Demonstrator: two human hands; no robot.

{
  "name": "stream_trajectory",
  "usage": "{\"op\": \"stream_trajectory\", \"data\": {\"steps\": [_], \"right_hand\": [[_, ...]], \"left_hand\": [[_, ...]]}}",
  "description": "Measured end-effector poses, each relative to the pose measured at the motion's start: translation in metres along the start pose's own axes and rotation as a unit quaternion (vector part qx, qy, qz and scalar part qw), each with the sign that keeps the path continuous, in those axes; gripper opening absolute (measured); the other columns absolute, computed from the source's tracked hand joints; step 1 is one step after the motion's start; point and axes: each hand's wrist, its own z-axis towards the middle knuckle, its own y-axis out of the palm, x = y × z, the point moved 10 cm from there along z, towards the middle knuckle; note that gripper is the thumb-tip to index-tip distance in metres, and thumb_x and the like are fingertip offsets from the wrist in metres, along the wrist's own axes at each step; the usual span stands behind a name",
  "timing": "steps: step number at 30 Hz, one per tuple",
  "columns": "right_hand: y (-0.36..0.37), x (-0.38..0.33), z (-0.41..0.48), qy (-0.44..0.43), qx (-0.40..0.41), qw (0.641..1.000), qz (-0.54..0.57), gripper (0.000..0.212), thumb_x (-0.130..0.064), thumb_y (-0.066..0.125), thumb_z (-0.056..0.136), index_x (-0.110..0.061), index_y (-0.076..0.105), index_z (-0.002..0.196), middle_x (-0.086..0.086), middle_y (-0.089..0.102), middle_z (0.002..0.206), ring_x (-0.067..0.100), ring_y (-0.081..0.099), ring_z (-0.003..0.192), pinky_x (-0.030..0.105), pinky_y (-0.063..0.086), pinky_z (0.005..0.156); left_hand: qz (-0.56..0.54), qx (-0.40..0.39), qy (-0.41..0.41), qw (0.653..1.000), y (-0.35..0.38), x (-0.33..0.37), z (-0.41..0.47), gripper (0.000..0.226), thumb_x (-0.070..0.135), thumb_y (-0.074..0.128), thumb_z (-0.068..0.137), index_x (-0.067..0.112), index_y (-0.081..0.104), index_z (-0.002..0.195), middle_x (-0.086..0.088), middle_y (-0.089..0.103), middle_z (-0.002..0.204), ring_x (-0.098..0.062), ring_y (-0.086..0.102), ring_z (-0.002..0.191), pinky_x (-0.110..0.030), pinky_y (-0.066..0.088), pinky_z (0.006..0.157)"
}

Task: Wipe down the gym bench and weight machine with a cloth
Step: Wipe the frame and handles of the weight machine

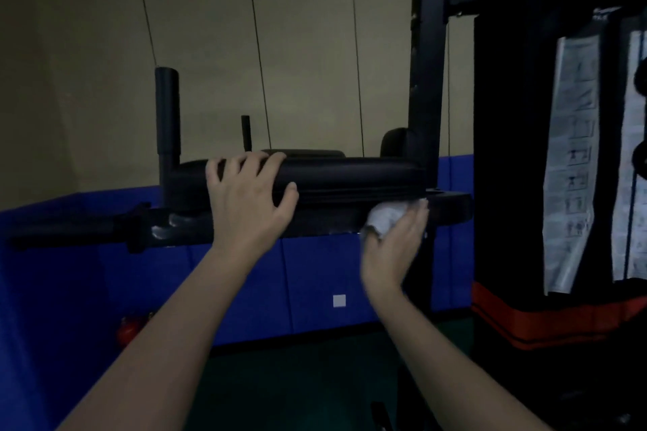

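One cloth below pad's lower edge

Right hand seemingly holds cloth beneath pad.

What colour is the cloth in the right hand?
White; the head view shows the cloth best.

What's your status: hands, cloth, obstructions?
Left hand grips black pad. Right hand holds white cloth against frame below pad. No obstruction seen.
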Motion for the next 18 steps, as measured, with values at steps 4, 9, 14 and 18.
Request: {"op": "stream_trajectory", "data": {"steps": [4, 9, 14, 18], "right_hand": [[0.064, -0.046, -0.053, -0.053, -0.114, 0.992, -0.001, 0.089, -0.022, 0.059, 0.088, -0.006, -0.009, 0.142, 0.011, -0.012, 0.152, 0.027, -0.010, 0.143, 0.024, -0.023, 0.104], [0.044, -0.028, -0.036, -0.193, -0.058, 0.978, -0.049, 0.076, -0.016, 0.057, 0.075, -0.002, 0.019, 0.139, 0.026, 0.034, 0.142, 0.024, 0.014, 0.136, 0.043, 0.006, 0.118], [-0.002, 0.024, 0.010, -0.083, 0.037, 0.996, -0.025, 0.075, -0.016, 0.036, 0.076, -0.005, 0.009, 0.145, 0.015, 0.006, 0.154, 0.021, 0.003, 0.142, 0.040, -0.001, 0.117], [0.016, 0.008, 0.003, -0.006, 0.069, 0.997, 0.021, 0.087, 0.003, 0.053, 0.081, -0.008, -0.006, 0.144, 0.011, -0.009, 0.154, 0.021, -0.006, 0.143, 0.032, -0.008, 0.116]], "left_hand": [[-0.004, 0.013, -0.006, 1.000, 0.000, -0.001, 0.003, 0.051, 0.046, 0.031, 0.084, 0.018, 0.057, 0.119, -0.007, 0.063, 0.112, -0.027, 0.051, 0.102, -0.043, 0.022, 0.097], [-0.008, 0.010, 0.003, 1.000, 0.001, -0.002, 0.002, 0.051, 0.044, 0.029, 0.085, 0.019, 0.055, 0.121, -0.006, 0.062, 0.112, -0.025, 0.051, 0.102, -0.041, 0.023, 0.097], [-0.009, 0.034, -0.038, 0.999, 0.002, 0.000, 0.002, 0.049, 0.045, 0.031, 0.085, 0.019, 0.059, 0.115, -0.005, 0.063, 0.106, -0.026, 0.050, 0.098, -0.040, 0.021, 0.099], [-0.005, 0.045, -0.030, 0.999, 0.002, -0.001, 0.003, 0.048, 0.044, 0.032, 0.085, 0.018, 0.059, 0.114, -0.006, 0.063, 0.104, -0.027, 0.050, 0.096, -0.041, 0.022, 0.098]]}}
